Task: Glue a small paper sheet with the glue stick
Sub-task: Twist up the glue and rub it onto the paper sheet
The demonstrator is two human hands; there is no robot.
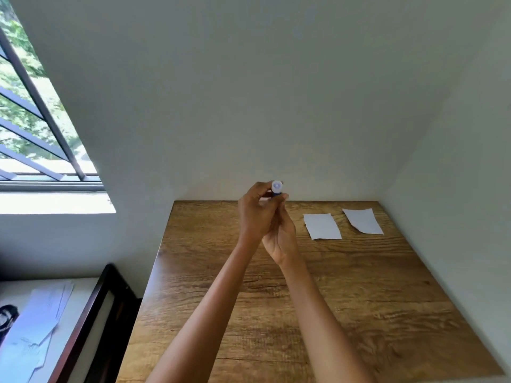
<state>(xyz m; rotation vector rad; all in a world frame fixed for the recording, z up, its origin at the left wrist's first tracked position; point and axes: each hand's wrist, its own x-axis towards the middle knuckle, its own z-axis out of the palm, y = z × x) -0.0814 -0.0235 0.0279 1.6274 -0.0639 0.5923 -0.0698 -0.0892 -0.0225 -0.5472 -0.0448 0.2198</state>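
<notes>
You hold both hands raised together above the far middle of the wooden bench (318, 313), and the glue stick (276, 188) sits between them, its pale round end turned toward you and a short band of blue body showing just below it. Your left hand (255, 214) is on top and nearer the camera, its fingers (258, 189) curled narrow around the stick near that pale end, with a fingertip pressed against the blue part. Your right hand (280, 239) lies under and partly behind the left, palm turned up, its fingers closed in toward the lower part of the stick; most of that grip is hidden by the left hand, so you cannot tell exactly where it touches. Whether the pale end is a cap or the bare glue is too blurred to tell. The stick is held in the air, clear of the bench surface, close in front of the white wall (276, 92). To the right of your hands two small white paper sheets lie flat on the bench near its far edge: the nearer sheet (322, 226) just beside your hands, and the farther sheet (363, 221) just beside it, close to the right wall, the two apart. A barred window (41, 120) fills the upper left.
</notes>
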